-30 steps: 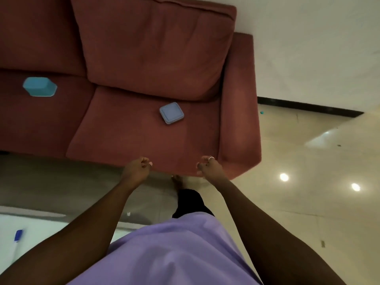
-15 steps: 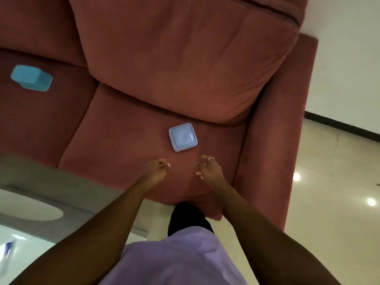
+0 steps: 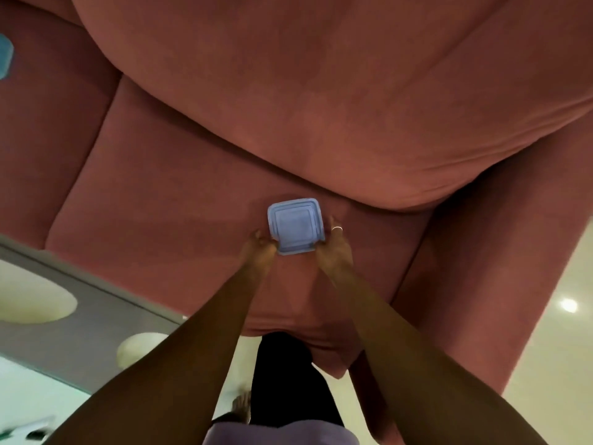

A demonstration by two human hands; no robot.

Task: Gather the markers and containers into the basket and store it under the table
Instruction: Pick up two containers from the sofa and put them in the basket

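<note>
Pinching the square blue container (image 3: 294, 225) at opposite edges on the sofa seat (image 3: 160, 220), left hand (image 3: 260, 250) and right hand (image 3: 332, 248) closed lightly; shallow fingertip grip risks it slipping off.

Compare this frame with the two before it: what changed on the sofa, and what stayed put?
Both hands reached forward: the left hand and right hand now grip opposite sides of the square blue container, earlier untouched. It still sits on the sofa seat; the teal container remains on the far cushion.
</note>
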